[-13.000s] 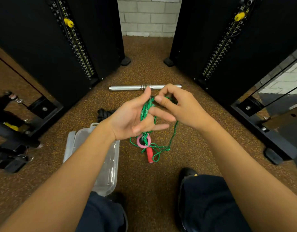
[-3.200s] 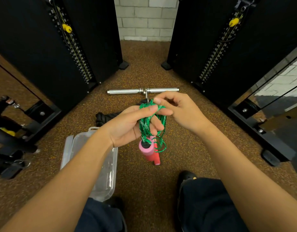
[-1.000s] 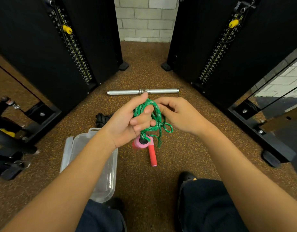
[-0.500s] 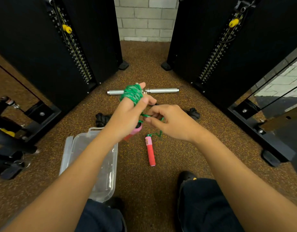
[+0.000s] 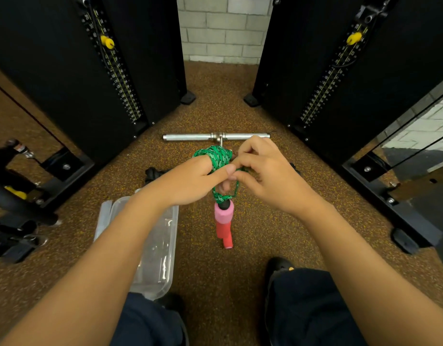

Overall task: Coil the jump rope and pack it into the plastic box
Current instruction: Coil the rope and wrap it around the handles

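Head view: coiling is in hand. The jump rope (image 5: 216, 157) is wound in green turns around the fingers (image 5: 215, 159) of the left hand (image 5: 190, 179); the right hand (image 5: 267, 176) pinches a loose strand beside it, and the pink handles (image 5: 224, 217) dangle below. The plastic box (image 5: 150, 243) lies open on the floor, toward its left side. Next, judged: secure the tail, slip the coil off, lower it into the box.
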Tool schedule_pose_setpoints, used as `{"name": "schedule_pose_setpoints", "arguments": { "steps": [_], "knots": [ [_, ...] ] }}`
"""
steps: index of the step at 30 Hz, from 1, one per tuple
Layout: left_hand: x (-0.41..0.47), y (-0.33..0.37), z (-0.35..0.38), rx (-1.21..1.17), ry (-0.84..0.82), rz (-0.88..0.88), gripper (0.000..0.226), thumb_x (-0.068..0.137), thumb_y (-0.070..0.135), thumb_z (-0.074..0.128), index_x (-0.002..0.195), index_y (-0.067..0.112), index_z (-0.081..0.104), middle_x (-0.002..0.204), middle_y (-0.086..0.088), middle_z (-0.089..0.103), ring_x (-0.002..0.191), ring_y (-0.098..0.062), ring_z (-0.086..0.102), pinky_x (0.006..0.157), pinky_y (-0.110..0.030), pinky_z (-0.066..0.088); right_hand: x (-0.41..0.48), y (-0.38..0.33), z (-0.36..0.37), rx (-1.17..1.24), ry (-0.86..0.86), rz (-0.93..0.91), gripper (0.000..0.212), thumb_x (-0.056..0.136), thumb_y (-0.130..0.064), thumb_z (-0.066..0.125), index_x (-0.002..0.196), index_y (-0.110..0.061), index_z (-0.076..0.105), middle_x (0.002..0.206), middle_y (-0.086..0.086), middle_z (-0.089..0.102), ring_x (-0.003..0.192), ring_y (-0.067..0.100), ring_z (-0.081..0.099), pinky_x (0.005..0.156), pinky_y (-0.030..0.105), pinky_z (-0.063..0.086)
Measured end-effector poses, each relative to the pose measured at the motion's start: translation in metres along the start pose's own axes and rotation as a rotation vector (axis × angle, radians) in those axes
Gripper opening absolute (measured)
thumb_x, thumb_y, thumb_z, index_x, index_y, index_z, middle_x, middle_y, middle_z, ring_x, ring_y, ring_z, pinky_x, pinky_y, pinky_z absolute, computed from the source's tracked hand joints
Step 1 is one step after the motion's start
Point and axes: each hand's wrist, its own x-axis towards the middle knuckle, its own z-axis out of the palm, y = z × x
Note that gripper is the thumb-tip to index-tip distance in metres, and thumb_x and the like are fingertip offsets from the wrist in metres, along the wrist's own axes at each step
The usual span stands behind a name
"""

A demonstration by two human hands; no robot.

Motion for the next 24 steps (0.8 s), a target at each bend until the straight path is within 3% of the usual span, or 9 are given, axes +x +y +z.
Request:
{"name": "schedule_pose_setpoints", "arguments": {
  "steps": [3,6,9,14,17,19,21,24],
  "knots": [
    [0.000,-0.004,-0.002,-0.008,-0.020,-0.004,0.047,0.094,0.046,0.038,0.063,0.016,0.059,0.064,0.006,0.059,0.068,-0.014,0.057,0.075,-0.033,0.046,0.001,-0.001,-0.003,0.001,0.025,0.000,0.018,0.085,-0.030,0.057,0.088,-0.015,0.065,0.091,-0.010,0.037,0.085,0.003,0.031,0.081,0.018,0.028],
    [-0.003,-0.004,-0.003,-0.158,-0.062,-0.060,0.040,0.083,0.052,0.052,0.061,0.019,0.056,0.058,0.008,0.058,0.063,-0.013,0.057,0.078,-0.034,0.049,0.001,-0.003,-0.004,-0.014,0.011,-0.016,0.019,0.085,-0.029,0.052,0.092,-0.016,0.065,0.093,-0.010,0.037,0.087,0.001,0.031,0.083,0.019,0.028],
    [-0.004,-0.001,-0.005,-0.235,-0.042,-0.113,0.037,0.075,0.046,0.059,0.067,0.010,0.060,0.057,0.005,0.059,0.060,-0.011,0.058,0.068,-0.024,0.050,0.001,-0.007,-0.003,-0.032,-0.001,-0.030,0.024,0.086,-0.030,0.048,0.095,-0.015,0.063,0.095,-0.009,0.038,0.090,0.006,0.035,0.085,0.024,0.031],
    [-0.003,0.004,-0.003,-0.306,0.068,-0.150,0.023,0.082,0.027,0.064,0.069,0.008,0.062,0.053,0.005,0.061,0.053,-0.004,0.059,0.057,-0.013,0.049,0.002,-0.005,-0.001,-0.062,-0.016,-0.024,0.021,0.087,-0.026,0.045,0.098,-0.014,0.059,0.095,-0.009,0.037,0.092,0.015,0.041,0.087,0.031,0.038],
    [-0.003,0.001,-0.001,-0.291,0.069,-0.178,0.033,0.086,0.030,0.059,0.060,0.011,0.059,0.051,0.005,0.059,0.054,-0.008,0.058,0.069,-0.018,0.050,0.002,-0.001,0.000,-0.023,-0.016,0.021,0.011,0.088,-0.019,0.054,0.098,-0.015,0.056,0.096,-0.007,0.039,0.091,0.011,0.038,0.086,0.023,0.033],
    [-0.004,-0.002,-0.004,-0.403,0.075,-0.247,0.034,0.088,0.033,0.057,0.060,0.013,0.057,0.049,0.005,0.055,0.052,-0.010,0.056,0.088,-0.032,0.045,0.003,0.003,-0.004,0.075,0.027,0.109,0.014,0.089,-0.017,0.055,0.102,-0.016,0.052,0.098,-0.004,0.044,0.092,0.011,0.042,0.083,0.016,0.032],
    [-0.006,-0.002,-0.009,-0.584,0.087,-0.295,0.029,0.089,0.031,0.056,0.066,0.014,0.056,0.046,0.005,0.049,0.047,-0.009,0.051,0.095,-0.040,0.041,0.003,0.006,-0.013,0.209,0.036,0.243,0.019,0.090,-0.015,0.054,0.108,-0.020,0.050,0.103,-0.001,0.049,0.096,0.013,0.048,0.082,0.015,0.035],
    [-0.006,0.001,-0.011,-0.785,0.093,-0.302,0.024,0.089,0.024,0.052,0.068,0.012,0.055,0.043,0.005,0.041,0.041,-0.010,0.041,0.074,-0.022,0.050,0.001,0.012,-0.018,0.153,-0.166,0.297,0.031,0.091,-0.020,0.054,0.121,-0.022,0.052,0.115,-0.004,0.052,0.108,0.012,0.049,0.093,0.025,0.039]
  ]
}}
